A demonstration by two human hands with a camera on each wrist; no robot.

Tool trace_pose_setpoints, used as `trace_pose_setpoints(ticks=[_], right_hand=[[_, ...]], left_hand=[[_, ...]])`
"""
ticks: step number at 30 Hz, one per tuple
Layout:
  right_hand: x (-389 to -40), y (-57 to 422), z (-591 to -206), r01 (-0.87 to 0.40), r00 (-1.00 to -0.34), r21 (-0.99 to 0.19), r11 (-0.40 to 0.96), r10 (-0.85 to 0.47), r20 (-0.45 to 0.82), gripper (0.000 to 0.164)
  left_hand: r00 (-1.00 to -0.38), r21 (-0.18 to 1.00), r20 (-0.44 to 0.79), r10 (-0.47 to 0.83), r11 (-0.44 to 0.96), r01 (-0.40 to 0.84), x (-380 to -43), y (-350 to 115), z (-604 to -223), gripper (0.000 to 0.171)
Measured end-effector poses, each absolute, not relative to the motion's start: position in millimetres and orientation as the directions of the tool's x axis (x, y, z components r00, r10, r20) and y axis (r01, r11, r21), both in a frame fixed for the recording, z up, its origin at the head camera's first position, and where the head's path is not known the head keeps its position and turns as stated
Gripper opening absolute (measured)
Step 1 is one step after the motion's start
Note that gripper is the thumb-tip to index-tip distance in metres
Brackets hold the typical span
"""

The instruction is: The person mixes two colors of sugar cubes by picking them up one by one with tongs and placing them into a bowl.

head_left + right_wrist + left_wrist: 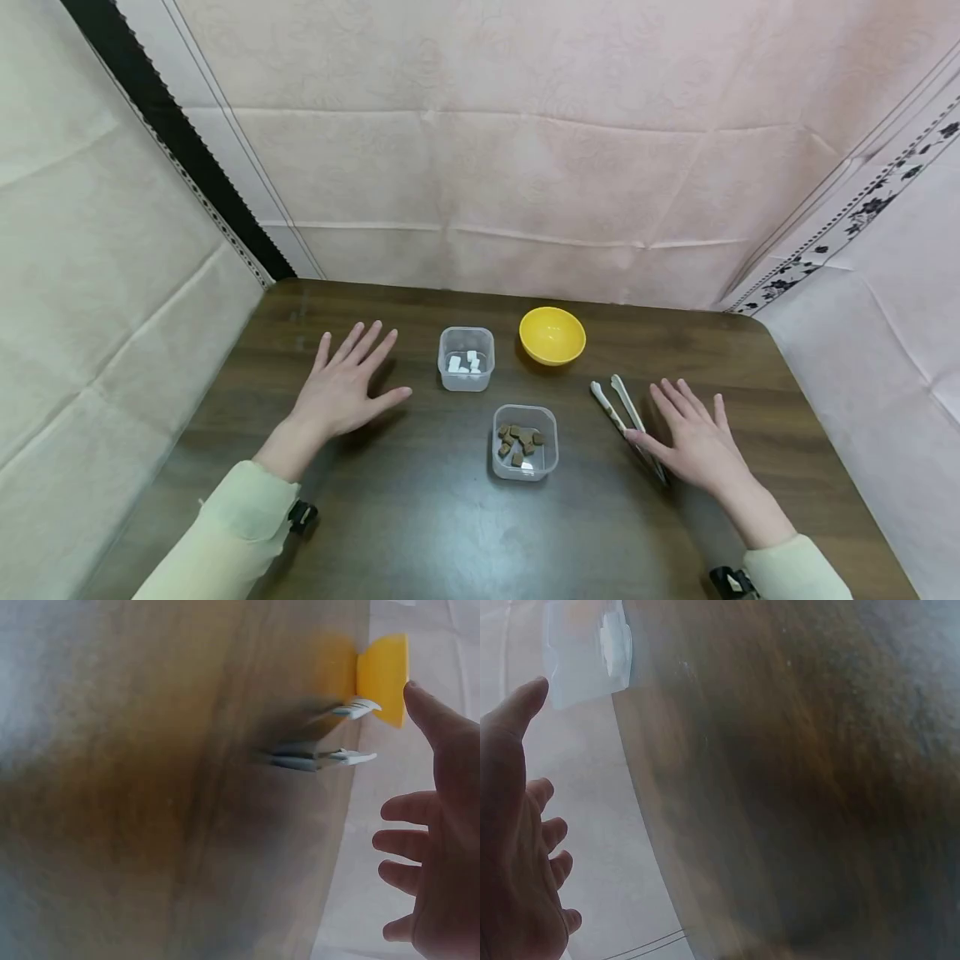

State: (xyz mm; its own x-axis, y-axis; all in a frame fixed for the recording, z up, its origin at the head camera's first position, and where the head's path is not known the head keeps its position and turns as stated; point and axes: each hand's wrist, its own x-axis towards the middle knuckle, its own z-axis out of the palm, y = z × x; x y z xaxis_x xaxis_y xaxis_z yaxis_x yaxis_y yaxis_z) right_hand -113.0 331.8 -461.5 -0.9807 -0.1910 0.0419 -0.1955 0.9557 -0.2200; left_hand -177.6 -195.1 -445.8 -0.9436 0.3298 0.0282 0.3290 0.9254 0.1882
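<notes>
My left hand [341,392], fingers spread, hovers over the left side of the table and holds nothing. To its right stands a clear plastic container [466,379] with several small white pieces in it. My right hand [693,437] is spread above the right side, its thumb over or beside a pair of tongs [618,408] with white tips. Whether the thumb touches the tongs I cannot tell. A second clear container [525,473] with several brown cubes [527,446] sits between the hands. Behind it is a yellow bowl [552,337], seen side-on in the right wrist view.
The dark wooden table [420,517] has rounded far corners. Pale cloth [525,183] hangs behind its far edge, with more cloth on both sides. A dark strip [187,150] runs down at the left. Black bands [303,517] are at both wrists.
</notes>
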Motion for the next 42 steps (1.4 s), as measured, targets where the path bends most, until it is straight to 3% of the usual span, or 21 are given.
trace_pose_setpoints(ticks=[18, 27, 42], right_hand=[[-119.9, 323.8, -474.7, -0.237, -0.971, -0.140, 0.961, -0.234, 0.041, 0.092], [-122.7, 320.0, -480.8, -0.290, -0.954, -0.109, 0.951, -0.278, 0.113, 0.080], [-124.2, 317.5, -484.5, -0.305, -0.949, -0.105, 0.946, -0.294, 0.115, 0.063]], left_hand=[[-0.942, 0.199, 0.019, 0.334, 0.922, 0.331, -181.5, -186.5, -445.5, 0.096], [-0.940, 0.195, 0.018, 0.342, 0.921, 0.338, -182.7, -185.0, -449.6, 0.097], [-0.943, 0.180, 0.023, 0.332, 0.926, 0.331, -182.4, -188.7, -450.9, 0.096]])
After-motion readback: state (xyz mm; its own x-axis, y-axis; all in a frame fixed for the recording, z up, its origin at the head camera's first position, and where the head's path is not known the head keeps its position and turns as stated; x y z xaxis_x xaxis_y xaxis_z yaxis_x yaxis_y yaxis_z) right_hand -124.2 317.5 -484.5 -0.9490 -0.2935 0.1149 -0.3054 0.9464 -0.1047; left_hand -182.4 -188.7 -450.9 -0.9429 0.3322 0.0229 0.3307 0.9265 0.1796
